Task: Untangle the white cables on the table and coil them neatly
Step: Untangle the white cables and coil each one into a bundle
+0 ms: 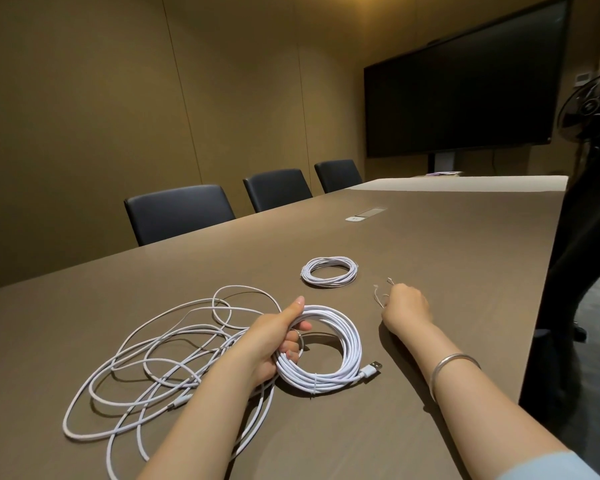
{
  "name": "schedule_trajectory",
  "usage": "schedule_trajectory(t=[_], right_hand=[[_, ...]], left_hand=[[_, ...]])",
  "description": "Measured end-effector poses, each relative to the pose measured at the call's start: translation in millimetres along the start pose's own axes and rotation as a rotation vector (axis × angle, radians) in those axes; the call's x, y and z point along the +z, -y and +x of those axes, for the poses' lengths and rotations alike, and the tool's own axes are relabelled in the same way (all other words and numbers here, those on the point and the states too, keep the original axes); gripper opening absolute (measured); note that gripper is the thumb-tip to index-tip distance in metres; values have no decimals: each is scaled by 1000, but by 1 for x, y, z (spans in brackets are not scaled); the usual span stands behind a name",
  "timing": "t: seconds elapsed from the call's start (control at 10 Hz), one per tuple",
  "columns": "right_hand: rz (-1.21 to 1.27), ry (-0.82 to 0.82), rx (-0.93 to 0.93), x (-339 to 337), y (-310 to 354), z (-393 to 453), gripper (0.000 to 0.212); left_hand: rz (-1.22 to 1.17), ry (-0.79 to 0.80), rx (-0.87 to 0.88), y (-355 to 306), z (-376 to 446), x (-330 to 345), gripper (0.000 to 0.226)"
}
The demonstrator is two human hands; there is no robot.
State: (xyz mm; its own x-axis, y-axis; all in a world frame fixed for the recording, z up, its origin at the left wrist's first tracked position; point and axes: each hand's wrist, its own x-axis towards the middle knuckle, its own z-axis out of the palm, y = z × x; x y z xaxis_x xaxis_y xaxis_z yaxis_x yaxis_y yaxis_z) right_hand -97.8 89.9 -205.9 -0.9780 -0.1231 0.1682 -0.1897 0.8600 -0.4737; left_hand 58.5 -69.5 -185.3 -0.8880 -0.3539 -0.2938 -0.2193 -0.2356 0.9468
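**One coil in my grip, loose loops still sprawled on the bench**

My left hand (274, 341) was clenched around the near-left side of the big white coil (326, 355), thumb laid over the top of the bundle, fingers curled through its middle. That coil lay flat on the brown bench (430, 237) right in front of me, and its USB plug (373, 368) poked out at the near-right edge, resting on the wood. A thin tie (315, 382) crossed the bundle at the near side.

Off to my left, the loose white cable (146, 362) sprawled in wide overlapping loops across the bench, running under my left forearm and in toward the coil I held. A small connector end (181, 403) showed among the loops.

Farther out, well apart from my hands, the smaller finished coil (329, 271) sat flat and round on the bench.

My right hand (407, 304) was down on the bench to the right of the big coil, curled shut, pinching some thin wire ties (381, 294) that stuck out past my knuckles. A silver bangle (454, 363) sat on that wrist.

Dark chairs (179, 211) lined the far side, and a big black screen (465, 84) hung on the wall.
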Motion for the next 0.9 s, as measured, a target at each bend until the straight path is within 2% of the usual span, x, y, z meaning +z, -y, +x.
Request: schedule_trajectory(t=[0.3, 0.5, 0.6, 0.7, 0.8, 0.9], right_hand=[[-119, 67, -2, -1, -2, 1, 34], [-35, 78, -36, -5, -3, 0, 26], [138, 90, -116, -8, -2, 1, 37], [383, 92, -282, -17, 8, -13, 37], [780, 268, -357, -25, 23, -37, 19], [963, 363, -433, -37, 32, -52, 6]], left_hand=[[-19, 15, -2, 1, 1, -3, 44], [-36, 18, -9, 1, 1, -4, 44], [-47, 15, -6, 1, 1, -4, 45], [-80, -4, -2, 2, 2, -4, 49], [-137, -26, 0, 3, 4, -5, 54], [-180, -48, 21, 4, 6, -6, 55]])
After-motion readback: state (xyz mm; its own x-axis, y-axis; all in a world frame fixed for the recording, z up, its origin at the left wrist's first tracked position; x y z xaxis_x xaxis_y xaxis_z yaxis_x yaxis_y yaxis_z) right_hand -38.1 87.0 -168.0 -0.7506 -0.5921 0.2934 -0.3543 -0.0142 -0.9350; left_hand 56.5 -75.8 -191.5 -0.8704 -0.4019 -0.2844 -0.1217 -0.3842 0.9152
